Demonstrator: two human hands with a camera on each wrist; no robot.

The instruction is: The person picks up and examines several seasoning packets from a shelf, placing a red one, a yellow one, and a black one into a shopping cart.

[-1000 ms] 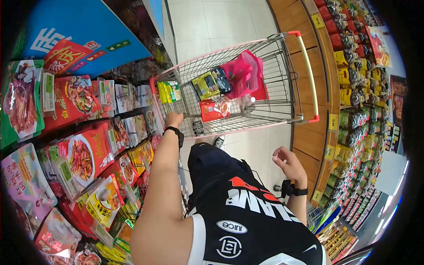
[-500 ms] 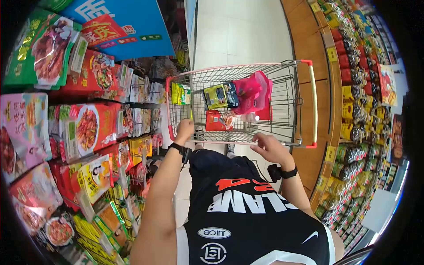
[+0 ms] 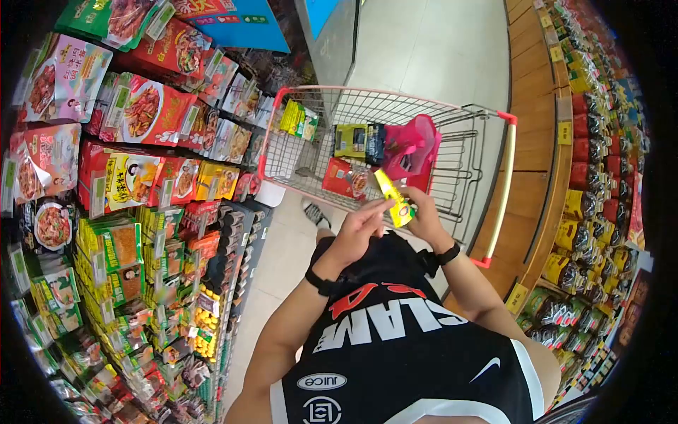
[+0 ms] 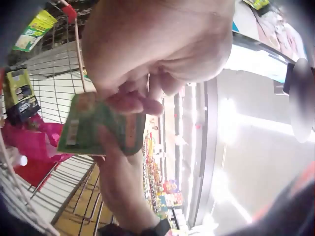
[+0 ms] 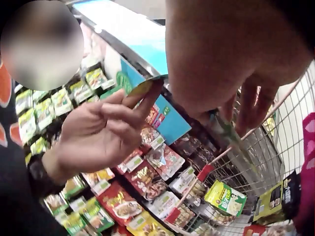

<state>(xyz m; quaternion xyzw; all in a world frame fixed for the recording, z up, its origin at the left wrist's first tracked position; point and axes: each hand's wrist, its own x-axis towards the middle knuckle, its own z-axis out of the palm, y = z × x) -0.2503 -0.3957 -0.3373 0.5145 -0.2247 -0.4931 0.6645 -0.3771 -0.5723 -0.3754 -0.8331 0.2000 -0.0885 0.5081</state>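
"How does our packet (image 3: 393,192) look?"
"We see yellow from the head view, mostly green from the left wrist; flat, tilted."
"Where do we find it?"
"Between left hand (image 3: 360,233) and right hand (image 3: 428,219), held by both."

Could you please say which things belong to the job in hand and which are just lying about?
Job in hand: left hand, right hand, yellow packet, shopping cart.
Apparently just around: pink bag, red packet, left-side racked packets, right-side shelved goods.

Head view facing down, wrist views up close, all sharing packet (image 3: 400,212) and cart (image 3: 501,187)
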